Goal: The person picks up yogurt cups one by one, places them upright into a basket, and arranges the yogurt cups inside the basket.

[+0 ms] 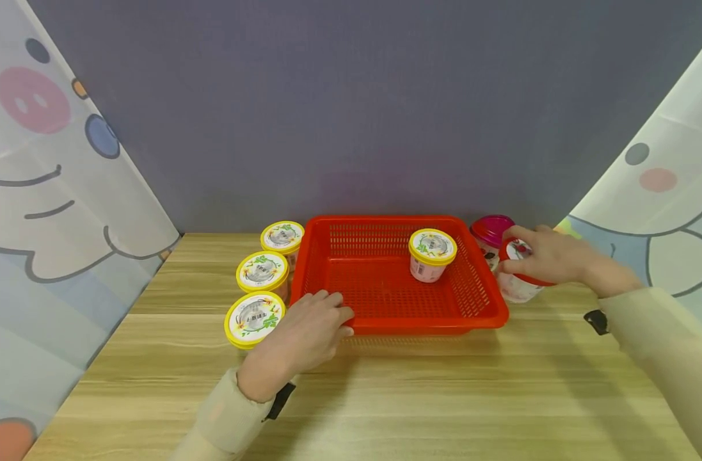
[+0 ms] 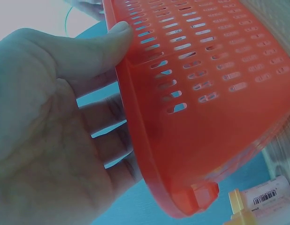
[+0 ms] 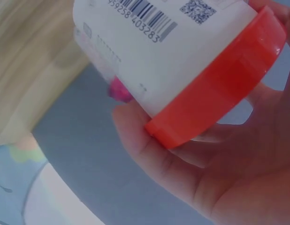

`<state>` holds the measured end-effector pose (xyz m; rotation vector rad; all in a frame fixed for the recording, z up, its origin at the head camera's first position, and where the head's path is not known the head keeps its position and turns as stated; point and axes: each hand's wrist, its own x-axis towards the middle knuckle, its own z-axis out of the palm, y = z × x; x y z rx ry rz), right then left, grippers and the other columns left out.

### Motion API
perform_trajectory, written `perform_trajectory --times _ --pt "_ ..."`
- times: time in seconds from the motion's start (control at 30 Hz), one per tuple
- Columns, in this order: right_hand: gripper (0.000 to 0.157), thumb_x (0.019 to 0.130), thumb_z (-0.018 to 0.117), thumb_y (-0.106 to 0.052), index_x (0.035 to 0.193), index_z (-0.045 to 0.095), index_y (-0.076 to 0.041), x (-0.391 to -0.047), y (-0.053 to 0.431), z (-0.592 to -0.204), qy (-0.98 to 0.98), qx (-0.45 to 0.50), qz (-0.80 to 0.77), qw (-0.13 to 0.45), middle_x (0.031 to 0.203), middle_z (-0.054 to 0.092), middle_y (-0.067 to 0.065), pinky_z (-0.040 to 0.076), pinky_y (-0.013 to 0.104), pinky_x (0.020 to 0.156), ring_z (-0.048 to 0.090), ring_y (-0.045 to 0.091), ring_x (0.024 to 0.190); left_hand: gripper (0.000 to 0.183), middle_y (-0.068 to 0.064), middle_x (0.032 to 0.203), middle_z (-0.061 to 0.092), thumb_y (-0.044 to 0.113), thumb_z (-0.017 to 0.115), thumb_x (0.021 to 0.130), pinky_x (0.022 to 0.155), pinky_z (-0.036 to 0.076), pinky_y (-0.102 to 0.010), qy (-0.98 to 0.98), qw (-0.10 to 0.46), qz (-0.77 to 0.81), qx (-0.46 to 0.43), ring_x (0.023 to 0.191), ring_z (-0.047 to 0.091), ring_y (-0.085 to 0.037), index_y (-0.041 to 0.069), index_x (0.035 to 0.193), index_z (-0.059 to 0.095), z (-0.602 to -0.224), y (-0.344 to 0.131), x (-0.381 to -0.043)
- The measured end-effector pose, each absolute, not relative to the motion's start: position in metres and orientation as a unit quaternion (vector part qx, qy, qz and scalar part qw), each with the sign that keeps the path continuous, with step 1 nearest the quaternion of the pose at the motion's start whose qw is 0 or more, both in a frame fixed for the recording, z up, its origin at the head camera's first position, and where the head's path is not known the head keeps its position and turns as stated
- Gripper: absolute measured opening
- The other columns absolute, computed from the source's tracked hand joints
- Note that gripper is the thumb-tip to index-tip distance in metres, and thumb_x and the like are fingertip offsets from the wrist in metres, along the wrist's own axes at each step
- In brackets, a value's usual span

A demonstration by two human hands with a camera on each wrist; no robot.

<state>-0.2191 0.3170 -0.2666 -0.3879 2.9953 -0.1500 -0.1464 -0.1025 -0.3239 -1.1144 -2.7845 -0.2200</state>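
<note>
A red plastic basket (image 1: 379,288) with slotted walls stands on the table. At its front left corner, my left hand (image 1: 304,326) grips the rim; in the left wrist view the thumb (image 2: 119,35) lies against the slotted wall. Inside the basket, toward the right, a yellow-lidded tub (image 1: 431,256) sits upright. My right hand (image 1: 552,256) holds a red-lidded tub (image 3: 149,56) by its lid, just right of the basket. A barcode shows on that tub's white side in the right wrist view. Whether it touches the table I cannot tell.
Left of the basket, three yellow-lidded tubs (image 1: 255,318) stand in a row on the wooden table (image 1: 414,403). A magenta-lidded tub (image 1: 491,230) stands behind my right hand. A grey wall (image 1: 351,115) rises at the back, with printed curtains (image 1: 662,160) at both sides.
</note>
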Motion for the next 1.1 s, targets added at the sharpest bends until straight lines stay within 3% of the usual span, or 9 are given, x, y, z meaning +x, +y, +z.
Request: perform_trajectory --times 0.3,0.6,0.83,1.1 --pt "0.059 0.087 0.072 -0.051 0.128 0.054 -0.012 -0.217 0.303 -0.241 0.991 -0.129 -0.019 0.031 0.107 0.058 0.025 0.054 0.047 0.06 0.058 0.034 0.088 0.009 0.003 0.081 0.052 0.022 0.075 0.093 0.067 0.042 -0.03 -0.925 0.063 -0.071 -0.367 0.073 0.045 -0.018 0.014 0.092 0.072 -0.324 -0.102 -0.147" --pt "0.061 0.086 0.072 -0.055 0.13 0.055 -0.015 -0.215 0.29 -0.226 0.992 -0.119 -0.013 0.03 0.113 0.058 0.021 0.054 0.05 0.063 0.057 0.034 0.097 0.009 0.003 0.08 0.051 0.022 0.075 0.093 0.066 0.04 -0.029 -0.924 0.069 -0.066 -0.37 0.072 0.045 -0.017 0.014 0.091 0.071 -0.325 -0.102 -0.147" --pt "0.053 0.088 0.069 -0.054 0.129 0.056 -0.023 -0.215 0.268 -0.22 0.99 -0.135 -0.026 0.023 0.114 0.057 0.021 0.05 0.049 0.064 0.059 0.032 0.089 0.009 0.003 0.081 0.051 0.021 0.075 0.093 0.066 0.04 -0.029 -0.926 0.063 -0.066 -0.367 0.073 0.045 -0.017 0.013 0.092 0.072 -0.325 -0.102 -0.147" --pt "0.059 0.086 0.07 -0.058 0.132 0.055 -0.024 -0.217 0.242 -0.222 0.989 -0.143 -0.029 0.028 0.109 0.057 0.015 0.047 0.044 0.061 0.058 0.029 0.083 0.009 0.003 0.081 0.052 0.021 0.075 0.093 0.067 0.04 -0.03 -0.926 0.063 -0.069 -0.365 0.073 0.046 -0.017 0.013 0.093 0.072 -0.324 -0.101 -0.147"
